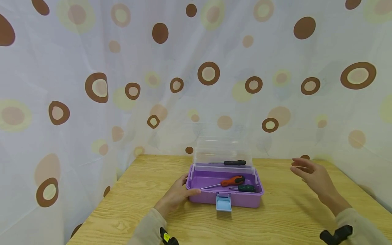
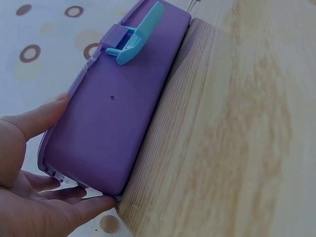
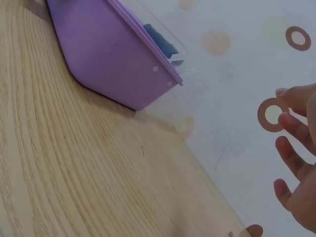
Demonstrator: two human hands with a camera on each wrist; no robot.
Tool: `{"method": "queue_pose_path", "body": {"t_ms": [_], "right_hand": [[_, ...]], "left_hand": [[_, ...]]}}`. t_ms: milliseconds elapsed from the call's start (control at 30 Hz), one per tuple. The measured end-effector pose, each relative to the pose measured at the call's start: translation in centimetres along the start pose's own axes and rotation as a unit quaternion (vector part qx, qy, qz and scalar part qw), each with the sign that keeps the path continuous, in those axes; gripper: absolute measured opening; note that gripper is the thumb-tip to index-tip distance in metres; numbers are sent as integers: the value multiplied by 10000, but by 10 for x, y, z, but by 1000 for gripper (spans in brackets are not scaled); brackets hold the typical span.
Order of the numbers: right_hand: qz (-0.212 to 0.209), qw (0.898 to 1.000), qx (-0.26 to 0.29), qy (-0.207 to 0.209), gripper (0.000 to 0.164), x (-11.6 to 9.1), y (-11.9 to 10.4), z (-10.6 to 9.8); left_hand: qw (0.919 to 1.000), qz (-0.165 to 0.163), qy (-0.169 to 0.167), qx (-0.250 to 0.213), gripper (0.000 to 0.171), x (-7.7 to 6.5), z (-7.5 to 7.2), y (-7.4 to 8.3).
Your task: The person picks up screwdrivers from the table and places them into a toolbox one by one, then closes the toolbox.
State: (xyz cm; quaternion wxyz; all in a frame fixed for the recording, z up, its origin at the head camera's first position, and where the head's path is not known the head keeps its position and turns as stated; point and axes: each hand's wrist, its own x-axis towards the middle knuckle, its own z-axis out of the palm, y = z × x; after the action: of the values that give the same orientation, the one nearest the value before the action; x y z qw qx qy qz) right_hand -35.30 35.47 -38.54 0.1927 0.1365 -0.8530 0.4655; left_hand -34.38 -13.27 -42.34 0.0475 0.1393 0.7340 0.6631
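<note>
A purple toolbox (image 1: 211,197) with a blue latch (image 1: 224,203) sits on the wooden table, its clear lid (image 1: 222,149) tipped back. My left hand (image 1: 176,194) grips the box's left end, thumb on the front rim and fingers along the side; the left wrist view shows this hand (image 2: 37,197) close up. Inside the box lie an orange-and-black screwdriver (image 1: 233,181) and a dark green one (image 1: 246,188). A black-handled screwdriver (image 1: 235,162) lies at the lid. To the right of the box, my right hand (image 1: 313,177) hovers above the table, fingers loosely bent, holding nothing.
The table (image 1: 281,217) has wood grain and reaches back to a white curtain (image 1: 171,61) with brown and beige dots. The curtain also hangs along the left and right sides. Dark straps sit on both sleeves.
</note>
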Motion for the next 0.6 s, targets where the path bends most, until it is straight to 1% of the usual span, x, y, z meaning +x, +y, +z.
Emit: {"method": "queue_pose_path", "body": {"t_ms": [200, 300, 400, 467, 600], "right_hand": [[173, 9997, 119, 95, 49, -7, 10, -13], [179, 9995, 186, 198, 48, -13, 15, -20], [160, 9992, 294, 236, 47, -17, 22, -26], [181, 9991, 263, 265, 47, -19, 27, -30], [407, 9989, 65, 237, 49, -24, 37, -37]], "left_hand": [[10000, -40, -11, -38, 94, 2, -1, -2], [10000, -35, 8, 47, 94, 3, -1, -3], [10000, -70, 29, 29, 95, 4, -1, -4], [10000, -91, 32, -23, 95, 4, -1, -4], [9999, -88, 46, 10, 95, 3, -1, -3]]}}
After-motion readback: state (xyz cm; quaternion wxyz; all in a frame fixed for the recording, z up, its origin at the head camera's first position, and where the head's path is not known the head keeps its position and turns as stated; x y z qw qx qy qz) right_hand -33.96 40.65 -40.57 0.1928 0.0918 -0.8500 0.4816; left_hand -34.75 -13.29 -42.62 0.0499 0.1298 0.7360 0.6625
